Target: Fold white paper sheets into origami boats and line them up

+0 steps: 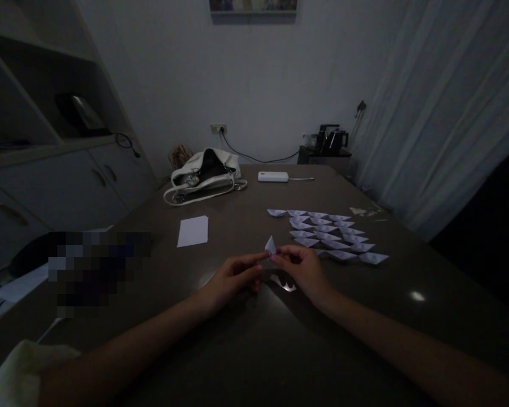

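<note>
A small piece of white folded paper [270, 246], its pointed tip upward, is held just above the table in front of me. My right hand [302, 268] pinches its lower right side between thumb and fingers. From the other side, the stretched index finger of my left hand [236, 277] reaches the paper's lower edge; the left thumb is apart from it and the other fingers curl below. Rows of small white paper boats [333, 244] stand beyond and to the right of my right hand. A stack of white paper sheets [193, 231] lies farther out on the left.
On the dark table [246, 350], a white handbag [207, 175] sits open at the far left. A white power bank [273, 177] with a short cable lies at the back. Light glints off the tabletop under my hands. A blurred-out patch [99, 268] covers things at left.
</note>
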### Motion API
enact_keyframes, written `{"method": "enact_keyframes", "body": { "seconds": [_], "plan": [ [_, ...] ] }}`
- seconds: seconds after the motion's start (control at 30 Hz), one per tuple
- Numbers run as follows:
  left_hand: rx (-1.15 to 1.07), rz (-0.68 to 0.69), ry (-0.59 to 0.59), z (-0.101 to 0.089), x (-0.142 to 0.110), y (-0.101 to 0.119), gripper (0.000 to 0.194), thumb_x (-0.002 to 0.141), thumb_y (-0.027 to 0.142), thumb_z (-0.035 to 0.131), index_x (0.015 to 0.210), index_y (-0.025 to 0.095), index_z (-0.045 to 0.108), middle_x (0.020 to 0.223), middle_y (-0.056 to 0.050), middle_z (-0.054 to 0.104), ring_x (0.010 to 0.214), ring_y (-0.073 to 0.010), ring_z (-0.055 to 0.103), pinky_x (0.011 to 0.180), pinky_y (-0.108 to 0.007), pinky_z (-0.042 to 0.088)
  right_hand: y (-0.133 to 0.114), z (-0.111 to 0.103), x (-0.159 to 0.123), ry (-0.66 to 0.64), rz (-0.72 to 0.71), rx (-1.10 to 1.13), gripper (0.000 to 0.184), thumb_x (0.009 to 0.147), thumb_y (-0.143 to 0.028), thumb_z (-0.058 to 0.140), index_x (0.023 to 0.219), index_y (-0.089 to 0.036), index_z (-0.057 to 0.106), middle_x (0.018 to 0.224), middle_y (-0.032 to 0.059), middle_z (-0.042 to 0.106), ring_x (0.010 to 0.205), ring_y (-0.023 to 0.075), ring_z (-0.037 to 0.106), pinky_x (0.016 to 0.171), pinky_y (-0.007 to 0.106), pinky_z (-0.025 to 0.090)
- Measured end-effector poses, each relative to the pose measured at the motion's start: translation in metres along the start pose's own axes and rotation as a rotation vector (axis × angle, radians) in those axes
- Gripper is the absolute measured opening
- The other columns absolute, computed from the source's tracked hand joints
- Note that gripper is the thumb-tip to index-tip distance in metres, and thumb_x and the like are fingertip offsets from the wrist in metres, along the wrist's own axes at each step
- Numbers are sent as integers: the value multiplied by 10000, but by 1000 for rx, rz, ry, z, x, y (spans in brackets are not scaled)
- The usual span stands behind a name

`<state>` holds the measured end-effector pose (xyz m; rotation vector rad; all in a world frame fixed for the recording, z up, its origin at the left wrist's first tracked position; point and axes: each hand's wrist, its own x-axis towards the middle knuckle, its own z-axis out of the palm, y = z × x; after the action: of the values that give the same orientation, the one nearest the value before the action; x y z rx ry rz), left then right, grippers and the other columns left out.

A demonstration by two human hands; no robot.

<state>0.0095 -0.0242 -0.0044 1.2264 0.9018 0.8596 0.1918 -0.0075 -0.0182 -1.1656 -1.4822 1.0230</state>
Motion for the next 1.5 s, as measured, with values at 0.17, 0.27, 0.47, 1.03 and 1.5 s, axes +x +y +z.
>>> {"method": "enact_keyframes", "body": {
  "seconds": [0.17, 0.27, 0.47, 1.03, 1.5],
  "plan": [
    [103, 19, -23, 2, -1, 4, 493, 805, 318, 629, 1255, 124, 576, 600, 21, 564, 548, -101, 497, 558, -231, 381, 1, 0, 0, 24, -61, -87, 192, 709, -343, 679, 675, -155, 693, 550, 4, 569, 503, 111, 461, 465, 231, 332],
    [173, 36, -40, 2, 0, 3, 501, 815, 314, 616, 1274, 122, 558, 589, 25, 556, 545, -106, 495, 560, -237, 378, 2, -1, 1, 52, -90, -106, 194, 706, -352, 686, 683, -160, 689, 510, -26, 502, 470, 98, 410, 429, 218, 289],
    [157, 57, -40, 1, 1, 1, 470, 808, 323, 622, 1239, 139, 591, 592, 21, 563, 547, -108, 500, 568, -242, 390, 4, -2, 4, -6, -88, -53, 198, 723, -367, 664, 702, -170, 651, 511, -54, 401, 467, 87, 351, 420, 206, 258],
    [-345, -95, 18, -2, 3, 6, 289, 673, 306, 786, 843, 87, 706, 596, 22, 515, 551, -62, 459, 548, -177, 379, -12, -5, -4, -80, -356, -102, 134, 796, -221, 608, 897, -188, 691, 742, 10, 573, 622, 118, 508, 549, 229, 405],
    [-329, -105, -138, -5, 5, 1, 243, 724, 305, 754, 788, 84, 673, 616, 21, 473, 572, -74, 437, 565, -191, 372, -12, -6, -11, -53, -600, -412, 69, 818, -167, 645, 831, -165, 713, 715, 14, 574, 640, 122, 526, 570, 234, 393]
  ]
}}
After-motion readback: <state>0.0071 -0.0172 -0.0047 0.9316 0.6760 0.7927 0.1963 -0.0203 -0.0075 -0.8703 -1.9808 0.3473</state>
